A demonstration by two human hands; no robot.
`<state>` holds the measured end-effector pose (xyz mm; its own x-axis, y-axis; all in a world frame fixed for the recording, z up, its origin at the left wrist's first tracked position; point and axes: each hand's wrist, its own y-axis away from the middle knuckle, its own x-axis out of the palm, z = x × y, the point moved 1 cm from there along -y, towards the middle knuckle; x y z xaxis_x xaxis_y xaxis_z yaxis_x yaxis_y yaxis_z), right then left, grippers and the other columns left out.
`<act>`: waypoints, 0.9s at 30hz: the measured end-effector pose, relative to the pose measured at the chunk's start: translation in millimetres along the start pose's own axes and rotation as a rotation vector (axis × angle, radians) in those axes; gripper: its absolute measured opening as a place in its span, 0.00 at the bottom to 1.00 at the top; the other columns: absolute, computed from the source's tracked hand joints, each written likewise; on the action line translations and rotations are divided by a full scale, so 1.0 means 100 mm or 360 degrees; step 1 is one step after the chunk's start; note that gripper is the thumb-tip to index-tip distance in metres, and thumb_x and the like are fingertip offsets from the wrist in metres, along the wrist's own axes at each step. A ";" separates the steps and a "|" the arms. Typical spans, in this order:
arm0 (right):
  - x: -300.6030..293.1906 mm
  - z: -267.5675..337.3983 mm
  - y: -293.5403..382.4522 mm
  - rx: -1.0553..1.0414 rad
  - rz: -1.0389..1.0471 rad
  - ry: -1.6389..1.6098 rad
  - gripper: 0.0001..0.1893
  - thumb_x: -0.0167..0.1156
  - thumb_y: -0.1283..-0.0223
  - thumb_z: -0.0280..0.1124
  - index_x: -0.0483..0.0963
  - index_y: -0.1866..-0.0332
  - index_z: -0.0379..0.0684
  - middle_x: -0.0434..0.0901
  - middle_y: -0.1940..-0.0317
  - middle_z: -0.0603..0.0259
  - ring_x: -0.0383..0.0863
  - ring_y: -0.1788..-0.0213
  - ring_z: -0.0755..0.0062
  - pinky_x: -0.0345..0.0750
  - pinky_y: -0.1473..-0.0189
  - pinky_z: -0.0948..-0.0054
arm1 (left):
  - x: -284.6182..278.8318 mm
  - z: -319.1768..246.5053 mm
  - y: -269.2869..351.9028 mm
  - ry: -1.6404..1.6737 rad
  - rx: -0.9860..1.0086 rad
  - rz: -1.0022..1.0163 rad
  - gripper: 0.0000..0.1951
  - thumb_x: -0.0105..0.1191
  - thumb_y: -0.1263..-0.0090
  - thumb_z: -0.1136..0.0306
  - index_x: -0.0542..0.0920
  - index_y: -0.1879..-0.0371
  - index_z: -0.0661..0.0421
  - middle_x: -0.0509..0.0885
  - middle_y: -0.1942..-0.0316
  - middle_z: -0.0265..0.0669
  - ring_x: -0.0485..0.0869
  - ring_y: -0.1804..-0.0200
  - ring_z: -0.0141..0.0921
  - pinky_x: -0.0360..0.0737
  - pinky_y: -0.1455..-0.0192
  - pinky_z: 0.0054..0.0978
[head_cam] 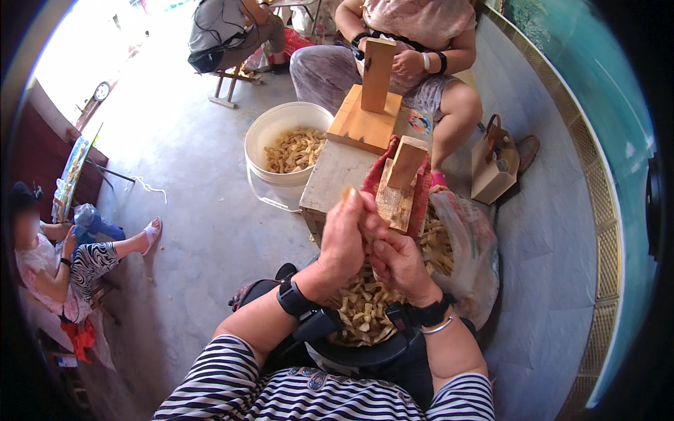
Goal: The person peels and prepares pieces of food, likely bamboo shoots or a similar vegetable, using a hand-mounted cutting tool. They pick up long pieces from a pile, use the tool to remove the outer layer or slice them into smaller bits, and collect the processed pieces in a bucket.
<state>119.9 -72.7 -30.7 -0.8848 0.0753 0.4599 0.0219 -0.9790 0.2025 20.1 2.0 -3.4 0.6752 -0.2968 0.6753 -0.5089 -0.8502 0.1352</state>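
Observation:
My left hand (345, 231) is closed on a small pale-brown dried piece (346, 192), whose tip shows at the thumb. Against it, my right hand (395, 258) has thumb and fingers pinched together; what lies between them is hidden. Below both hands, a dark basin (363, 358) on my lap holds many dried, pale-brown pieces (363, 316). Just beyond my hands, a wooden block with an upright post (408, 163) rests on red cloth (421, 202) at the near end of a low table (337, 171). A second wooden block with a taller post (378, 79) stands behind it.
A white bucket (279, 184) of similar pieces stands left of the table. An open plastic sack (471, 258) of pieces is at the right, with a bag (492, 166) beyond. A person (410, 58) sits opposite; other people sit at the left and at the back.

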 end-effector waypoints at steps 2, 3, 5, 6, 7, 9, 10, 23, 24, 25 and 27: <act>0.00 -0.02 0.01 0.0064 0.0088 0.0111 0.09 0.52 0.31 0.36 0.72 0.63 0.42 0.65 0.83 0.76 0.59 0.84 0.89 0.58 0.82 0.87 | -0.02 -0.14 -0.08 0.0344 0.0103 -0.0090 0.18 0.39 0.24 0.51 0.68 0.72 0.51 0.59 0.84 0.22 0.56 0.83 0.20 0.59 0.81 0.19; 0.01 -0.01 0.01 0.0049 0.0061 0.0201 0.09 0.52 0.31 0.36 0.72 0.63 0.41 0.65 0.83 0.76 0.59 0.84 0.89 0.58 0.82 0.87 | -0.05 -0.20 -0.11 0.0193 0.0257 -0.0153 0.18 0.39 0.24 0.50 0.68 0.72 0.51 0.59 0.84 0.22 0.56 0.84 0.20 0.57 0.82 0.19; 0.06 0.04 0.04 0.0016 0.0002 0.0380 0.10 0.52 0.31 0.36 0.73 0.62 0.40 0.64 0.83 0.77 0.59 0.83 0.90 0.56 0.81 0.86 | -0.12 -0.30 -0.14 -0.0114 0.0555 -0.0273 0.19 0.40 0.25 0.49 0.68 0.73 0.51 0.58 0.84 0.22 0.54 0.84 0.19 0.53 0.84 0.19; 0.05 0.07 0.07 0.0159 -0.0009 0.0102 0.10 0.51 0.31 0.35 0.73 0.58 0.39 0.66 0.82 0.76 0.59 0.83 0.90 0.57 0.81 0.86 | -0.16 -0.31 -0.11 -0.0295 0.0740 -0.0234 0.19 0.40 0.24 0.54 0.70 0.74 0.54 0.70 0.82 0.28 0.64 0.84 0.23 0.62 0.82 0.20; 0.10 0.11 0.09 0.0085 0.0029 -0.0099 0.11 0.51 0.31 0.36 0.73 0.58 0.39 0.66 0.82 0.75 0.58 0.83 0.90 0.57 0.82 0.86 | -0.19 -0.30 -0.11 -0.0716 0.1185 -0.0073 0.18 0.40 0.24 0.56 0.72 0.73 0.56 0.74 0.79 0.32 0.69 0.81 0.26 0.67 0.80 0.22; 0.17 0.18 0.14 -0.0066 0.0093 -0.0501 0.12 0.51 0.32 0.38 0.73 0.57 0.39 0.66 0.82 0.73 0.57 0.85 0.89 0.56 0.83 0.85 | -0.19 -0.24 -0.08 -0.1566 0.2042 0.0289 0.18 0.40 0.25 0.59 0.77 0.70 0.59 0.82 0.72 0.41 0.80 0.76 0.32 0.76 0.74 0.25; 0.12 0.17 0.16 -0.0139 0.0183 -0.0523 0.13 0.52 0.33 0.37 0.72 0.53 0.37 0.73 0.77 0.68 0.68 0.81 0.84 0.65 0.80 0.83 | -0.15 -0.26 0.02 -0.1640 0.1809 0.0507 0.17 0.41 0.27 0.64 0.80 0.59 0.64 0.84 0.62 0.50 0.85 0.61 0.42 0.82 0.59 0.32; 0.00 0.12 0.14 -0.0099 -0.0231 0.0063 0.15 0.46 0.30 0.41 0.71 0.68 0.43 0.61 0.86 0.78 0.57 0.87 0.87 0.55 0.84 0.83 | -0.07 -0.08 0.10 -0.1954 0.0543 0.0461 0.15 0.46 0.52 0.80 0.78 0.64 0.64 0.74 0.45 0.49 0.78 0.49 0.41 0.75 0.47 0.33; -0.01 0.18 0.16 0.0049 -0.0171 -0.0155 0.15 0.45 0.30 0.40 0.71 0.68 0.42 0.60 0.87 0.77 0.57 0.88 0.86 0.54 0.85 0.82 | -0.05 -0.11 0.12 -0.2033 0.0690 0.0501 0.13 0.46 0.54 0.80 0.78 0.68 0.65 0.74 0.46 0.50 0.79 0.51 0.43 0.76 0.48 0.34; -0.04 0.22 0.17 0.0197 -0.0108 -0.0373 0.15 0.43 0.30 0.40 0.71 0.69 0.42 0.59 0.88 0.77 0.57 0.89 0.84 0.54 0.86 0.82 | -0.02 -0.15 0.13 -0.2029 0.0969 0.0628 0.12 0.46 0.55 0.80 0.77 0.69 0.64 0.75 0.48 0.51 0.79 0.52 0.44 0.76 0.49 0.34; -0.13 0.16 0.17 0.0340 0.0172 -0.0448 0.13 0.44 0.34 0.38 0.71 0.67 0.41 0.56 0.89 0.76 0.54 0.90 0.84 0.53 0.87 0.81 | 0.03 -0.21 0.13 -0.1980 0.1526 0.0875 0.10 0.47 0.57 0.80 0.75 0.73 0.63 0.75 0.51 0.53 0.79 0.55 0.46 0.77 0.51 0.35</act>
<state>139.0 -87.1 -19.6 -0.7098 0.0522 0.7024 0.2312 -0.9247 0.3024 4.3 -1.0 15.8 0.7628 -0.3737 -0.5278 -0.6416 -0.3347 -0.6902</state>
